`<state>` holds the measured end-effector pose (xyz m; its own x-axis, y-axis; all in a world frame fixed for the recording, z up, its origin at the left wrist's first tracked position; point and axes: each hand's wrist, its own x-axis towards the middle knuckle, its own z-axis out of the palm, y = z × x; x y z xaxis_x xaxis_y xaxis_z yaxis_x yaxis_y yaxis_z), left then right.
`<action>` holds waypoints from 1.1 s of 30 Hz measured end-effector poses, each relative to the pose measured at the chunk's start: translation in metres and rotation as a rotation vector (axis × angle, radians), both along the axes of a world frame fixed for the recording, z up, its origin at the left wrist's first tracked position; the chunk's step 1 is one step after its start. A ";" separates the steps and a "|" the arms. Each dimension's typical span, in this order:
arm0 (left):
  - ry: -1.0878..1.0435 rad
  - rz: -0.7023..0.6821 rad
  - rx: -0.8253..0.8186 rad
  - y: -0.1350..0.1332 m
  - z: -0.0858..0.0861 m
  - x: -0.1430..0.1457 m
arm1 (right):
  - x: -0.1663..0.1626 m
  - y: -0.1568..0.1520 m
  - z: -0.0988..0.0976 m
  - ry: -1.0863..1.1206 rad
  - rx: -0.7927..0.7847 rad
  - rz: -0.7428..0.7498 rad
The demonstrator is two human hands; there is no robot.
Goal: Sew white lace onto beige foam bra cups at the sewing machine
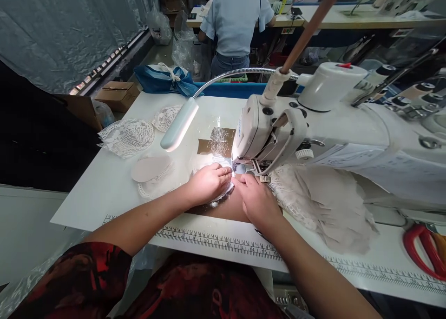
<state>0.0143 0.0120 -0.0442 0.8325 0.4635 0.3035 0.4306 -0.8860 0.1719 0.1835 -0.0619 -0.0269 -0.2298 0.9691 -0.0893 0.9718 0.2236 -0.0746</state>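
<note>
A small lace piece (216, 161) is held flat on the white table (104, 189), directly in front of the needle of the sewing machine (313, 123), under a bright patch of light thrown by the gooseneck lamp (179, 123). The left hand (209, 184) is laid palm down on the piece, its fingers kept together and pressed against the cloth. The right hand (256, 198) is set just beside it, touching it at the fingertips close to the needle; its fingers are drawn together, but whether the cloth is pinched by them cannot be told. A loose pile of lace (320, 202) is spread to the right of the hands, beneath the machine's arm. More lace cutouts (127, 137) and a round pad (151, 168) are laid out on the left. A printed ruler (216, 240) is fixed along the near table edge, and red-handled scissors (425, 249) are seen at the far right. Another person (235, 21) is seen from behind at a bench further back.
</note>
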 end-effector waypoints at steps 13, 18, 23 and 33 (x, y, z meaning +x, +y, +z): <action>-0.116 -0.059 -0.033 0.022 -0.007 -0.004 | -0.002 0.005 0.002 0.019 0.036 -0.028; -0.029 0.050 -0.100 0.021 -0.003 -0.003 | 0.004 0.003 -0.002 0.089 0.078 0.013; 0.051 0.143 -0.079 0.014 -0.002 -0.005 | 0.009 0.004 -0.005 0.207 0.102 0.021; 0.124 0.191 -0.366 0.002 0.022 -0.013 | 0.022 0.005 -0.005 0.488 0.066 -0.089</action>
